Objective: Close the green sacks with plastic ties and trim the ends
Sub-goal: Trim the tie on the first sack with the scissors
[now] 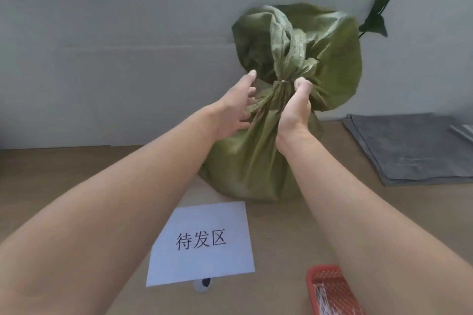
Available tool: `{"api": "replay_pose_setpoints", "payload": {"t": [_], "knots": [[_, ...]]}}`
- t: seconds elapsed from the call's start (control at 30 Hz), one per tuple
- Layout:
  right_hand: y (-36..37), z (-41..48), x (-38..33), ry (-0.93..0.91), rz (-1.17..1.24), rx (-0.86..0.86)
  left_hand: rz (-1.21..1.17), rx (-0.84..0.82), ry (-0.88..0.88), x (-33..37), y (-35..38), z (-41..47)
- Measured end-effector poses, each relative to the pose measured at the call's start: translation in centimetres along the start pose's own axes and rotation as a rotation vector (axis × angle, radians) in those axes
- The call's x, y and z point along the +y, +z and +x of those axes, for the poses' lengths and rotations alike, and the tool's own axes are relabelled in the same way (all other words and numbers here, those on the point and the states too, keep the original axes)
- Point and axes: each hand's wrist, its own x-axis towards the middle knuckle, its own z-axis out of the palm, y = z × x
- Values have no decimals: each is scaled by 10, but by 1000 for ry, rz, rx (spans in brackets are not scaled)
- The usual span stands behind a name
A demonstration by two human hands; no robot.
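A green woven sack [245,161] stands on the brown surface against the white wall, its neck bunched and cinched with a pale tie [283,82]. The loose top of the sack fans out above the tie. My right hand [297,107] is closed on the bunched neck just right of the tie. At the left side of the neck, my left hand [236,107] has its fingers spread, touching or very near the fabric and holding nothing.
A white paper sign [202,243] with printed characters lies in front of the sack. At the bottom right sits a red plastic basket [332,291] with white ties in it. A grey cloth [414,148] lies to the right, and plant leaves [378,7] hang above it.
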Motion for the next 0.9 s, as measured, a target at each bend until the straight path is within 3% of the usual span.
{"api": "replay_pose_setpoints", "payload": {"t": [0.07,0.3,0.6,0.9], "knots": [[-3,-1,7,-73,-10,68,-17,25,-15,-12,-2,2],[-2,-51,-14,-28,-136,-37,-37,146,55,-8,-7,-54],[10,-174,-81,-37,-149,-195,-48,276,195,30,-20,-208],[40,-317,-105,-101,-193,-327,-145,423,306,23,-54,-381]]}}
